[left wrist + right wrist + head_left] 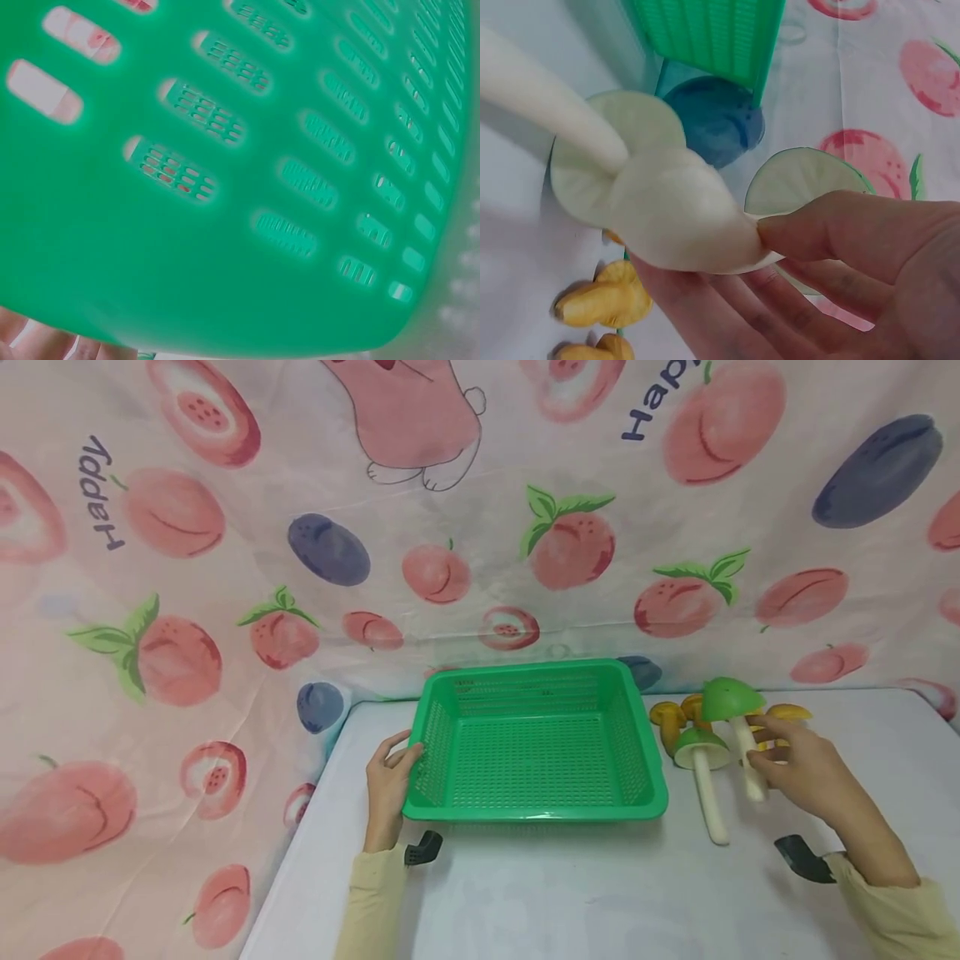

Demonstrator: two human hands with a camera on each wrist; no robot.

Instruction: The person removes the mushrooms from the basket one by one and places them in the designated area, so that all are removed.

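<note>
The green plastic basket (536,812) stands on the table, its inside bare. At its left side my left hand (386,789) grips the rim; in the left wrist view fingertips (46,345) show under the basket wall (90,247). To the right of the basket, my right hand (813,768) pinches the white stem of a green-capped toy mushroom (731,698), cap upward. Its thick stem end (679,214) faces the right wrist camera. A second green-capped mushroom (701,750) lies beside it, stem towards me.
Several yellow-brown toy mushrooms (667,717) lie close to the basket's right side, partly behind the green-capped ones. Another yellow piece (789,712) shows behind my right hand. A fruit-patterned cloth (480,527) hangs along the back edge of the white table (540,893).
</note>
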